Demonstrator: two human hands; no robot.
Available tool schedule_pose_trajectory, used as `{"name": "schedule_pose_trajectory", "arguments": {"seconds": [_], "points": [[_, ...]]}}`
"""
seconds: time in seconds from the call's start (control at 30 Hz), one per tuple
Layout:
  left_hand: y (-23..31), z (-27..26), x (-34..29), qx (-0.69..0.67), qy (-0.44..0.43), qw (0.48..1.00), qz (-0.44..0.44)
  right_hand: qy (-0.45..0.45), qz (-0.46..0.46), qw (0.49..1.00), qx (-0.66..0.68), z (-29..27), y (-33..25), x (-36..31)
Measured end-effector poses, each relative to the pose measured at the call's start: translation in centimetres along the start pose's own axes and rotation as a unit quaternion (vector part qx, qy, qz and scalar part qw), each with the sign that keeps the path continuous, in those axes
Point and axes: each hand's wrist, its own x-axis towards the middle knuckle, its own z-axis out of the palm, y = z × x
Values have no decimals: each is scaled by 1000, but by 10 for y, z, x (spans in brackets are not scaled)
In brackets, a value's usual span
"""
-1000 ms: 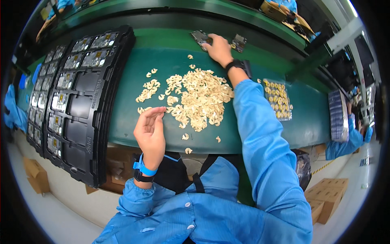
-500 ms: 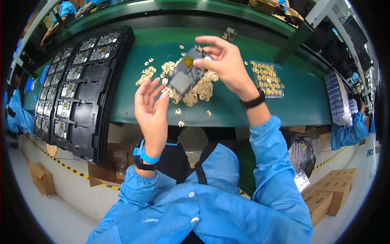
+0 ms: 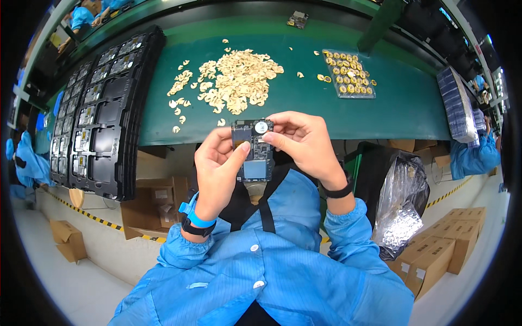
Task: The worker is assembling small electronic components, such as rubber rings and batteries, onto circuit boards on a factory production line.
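Note:
In front of my chest, at the bench's near edge, I hold a dark circuit board (image 3: 254, 155) upright between both hands. My left hand (image 3: 217, 163) grips its left edge, the thumb lying over the front. The fingers of my right hand (image 3: 304, 144) are closed on the upper right edge, the thumb beside a round silver disc (image 3: 261, 127) like a coin cell. A light blue-grey square covers the board's lower part. Beyond the hands lies a heap of small cream curved pieces (image 3: 244, 79), with several strays around it.
Stacked black trays (image 3: 122, 119) with circuit boards stand at left. A clear tray of yellow-ringed round pieces (image 3: 353, 95) lies at right on the green bench (image 3: 304, 114). Another small board (image 3: 298, 19) sits at the back. Cartons (image 3: 429, 261) and a plastic-lined bin (image 3: 399, 190) stand lower right.
The circuit board has come from above the heap toward my chest and turned upright. My left hand, previously open beside it, now grips its left edge.

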Motion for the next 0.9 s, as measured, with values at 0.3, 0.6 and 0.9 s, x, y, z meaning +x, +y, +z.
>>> {"name": "schedule_pose_trajectory", "arguments": {"seconds": [0.3,0.6,0.9], "points": [[12,1,3,106,-86,988,-71,-91,-70,979,-170,-15,-1,-12],[15,-5,9,185,-237,928,-220,-145,-96,955,-242,-33,-9,-7],[-12,-12,-2,38,-121,965,-230,163,-167,873,-428,-99,-21,19]]}}
